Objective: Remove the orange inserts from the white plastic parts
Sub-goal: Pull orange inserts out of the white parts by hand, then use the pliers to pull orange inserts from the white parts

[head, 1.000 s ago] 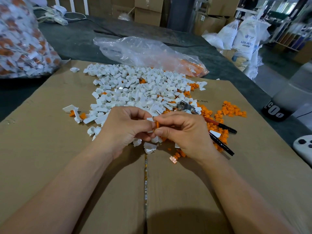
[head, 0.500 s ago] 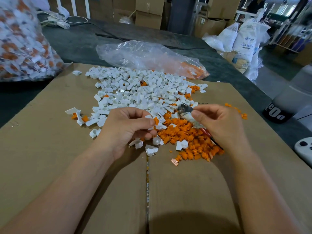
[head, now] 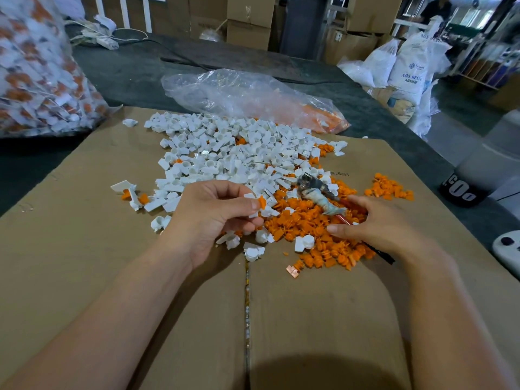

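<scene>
A wide heap of white plastic parts (head: 225,153) lies on the cardboard sheet (head: 70,249), and a pile of loose orange inserts (head: 309,229) sits at its near right. My left hand (head: 213,218) pinches one white part with an orange insert (head: 261,203) in its tip, just above the heap's near edge. My right hand (head: 374,223) curls over the handles of the pliers (head: 323,198), which lie on the orange pile with their jaws pointing away to the left.
A second small heap of orange inserts (head: 389,190) lies at the right. Behind the parts is a clear plastic bag (head: 247,94); a big full bag (head: 36,80) stands far left. A dark container (head: 461,192) and a white device (head: 506,249) sit off the cardboard's right edge.
My right hand left the part held by my left hand, moved right to the pliers and slid down onto their handles. My left hand stays put, still pinching the part.
</scene>
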